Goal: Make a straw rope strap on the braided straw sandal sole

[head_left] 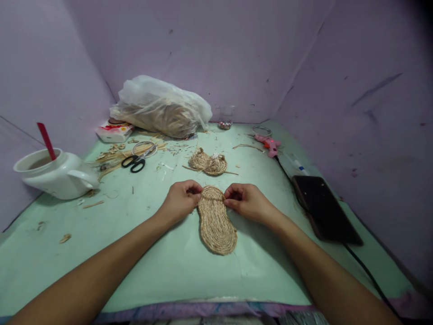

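A sole-shaped piece of coiled straw rope point(218, 225) lies on the pale green table, its narrower end away from me. My left hand point(181, 201) pinches the upper left edge of that end between thumb and fingers. On the opposite edge, my right hand point(248, 201) pinches it the same way. A strand crosses the piece between the two hands. Just beyond it rests a smaller woven straw piece point(208, 162) with two rounded parts and loose strand ends, touched by neither hand.
Black-handled scissors point(137, 163), straw scraps and a white pitcher point(64, 174) stand or lie left. Behind are a plastic bag point(162, 108), tissue pack point(115, 132) and bead cup point(225, 118). A pink glue gun point(269, 145), cable and dark phone point(324, 210) lie right.
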`<control>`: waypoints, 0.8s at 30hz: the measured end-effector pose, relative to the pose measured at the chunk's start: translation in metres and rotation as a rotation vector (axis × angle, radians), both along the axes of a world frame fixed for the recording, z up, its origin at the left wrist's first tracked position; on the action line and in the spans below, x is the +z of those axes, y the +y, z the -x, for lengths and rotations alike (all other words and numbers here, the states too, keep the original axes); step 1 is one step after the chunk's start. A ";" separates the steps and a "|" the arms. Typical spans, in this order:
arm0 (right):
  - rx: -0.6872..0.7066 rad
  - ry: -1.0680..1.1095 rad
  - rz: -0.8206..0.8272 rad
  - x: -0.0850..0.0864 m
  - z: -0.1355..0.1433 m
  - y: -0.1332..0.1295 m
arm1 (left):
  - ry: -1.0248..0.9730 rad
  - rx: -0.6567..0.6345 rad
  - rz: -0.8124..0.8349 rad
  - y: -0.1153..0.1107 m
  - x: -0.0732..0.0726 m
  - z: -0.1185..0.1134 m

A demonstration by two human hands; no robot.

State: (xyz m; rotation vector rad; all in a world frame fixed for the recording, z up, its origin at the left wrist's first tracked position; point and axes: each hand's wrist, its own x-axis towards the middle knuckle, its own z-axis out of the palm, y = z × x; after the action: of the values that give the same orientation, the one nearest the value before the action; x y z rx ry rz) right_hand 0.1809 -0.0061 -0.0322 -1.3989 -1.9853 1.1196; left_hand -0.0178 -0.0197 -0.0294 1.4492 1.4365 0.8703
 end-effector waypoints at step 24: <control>0.013 0.000 0.026 0.000 0.002 -0.001 | -0.001 0.004 -0.013 0.000 -0.003 0.000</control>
State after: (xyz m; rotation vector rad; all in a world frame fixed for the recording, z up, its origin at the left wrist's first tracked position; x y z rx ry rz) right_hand 0.1786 -0.0068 -0.0324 -1.4011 -1.9889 1.1550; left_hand -0.0177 -0.0195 -0.0324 1.4557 1.4359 0.8838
